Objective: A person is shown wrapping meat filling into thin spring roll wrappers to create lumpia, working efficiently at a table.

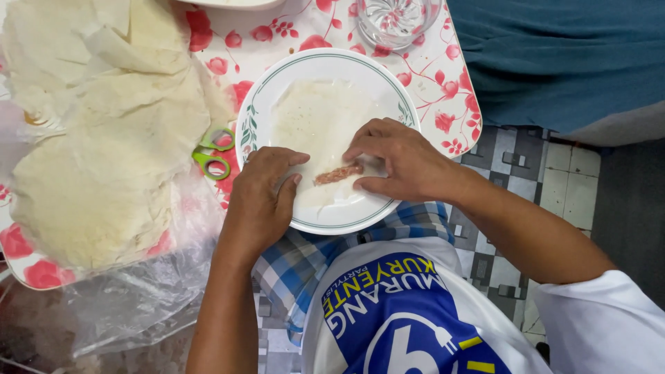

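Wrapper [315, 121], thin, pale and limp, lies flat in a white plate [258, 104] with a green rim, a short strip of pinkish filling [338, 174] across its near edge. It looks very light, soft and easily torn, probably a little tacky, so it is best taken by the near edge with fingertips on both sides of the filling, without pulling hard. The left hand [260, 201] rests on the plate's near rim, fingers curled onto the wrapper's edge; the right hand [395, 159] pinches the wrapper just beside the filling. The hands are apart, with the filling between them. Green-handled scissors [213, 154] lie left of the plate, beside a stack of wrappers [104, 152] on clear plastic. A glass dish [395, 19] stands beyond on the flowered surface [436, 83].
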